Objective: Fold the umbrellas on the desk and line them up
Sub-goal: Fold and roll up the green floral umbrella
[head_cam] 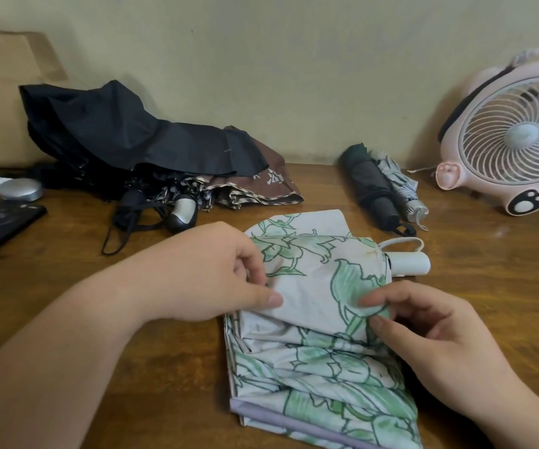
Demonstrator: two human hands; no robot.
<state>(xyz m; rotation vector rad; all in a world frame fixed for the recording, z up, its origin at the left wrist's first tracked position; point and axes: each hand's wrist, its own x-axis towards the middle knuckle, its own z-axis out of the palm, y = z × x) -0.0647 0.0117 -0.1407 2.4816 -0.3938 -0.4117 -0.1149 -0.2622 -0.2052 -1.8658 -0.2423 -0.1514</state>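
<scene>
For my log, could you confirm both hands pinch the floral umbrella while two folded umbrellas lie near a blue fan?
The head view shows a pink fan, not blue; the rest holds: left hand and right hand pinch the floral umbrella.

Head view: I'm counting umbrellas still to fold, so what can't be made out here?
In the head view:
Floral umbrella: near end cut off by the bottom edge.
Brown umbrella: mostly hidden under the black umbrella, so its state is unclear.
Paper bag: cut off by the left edge; contents not visible.
</scene>
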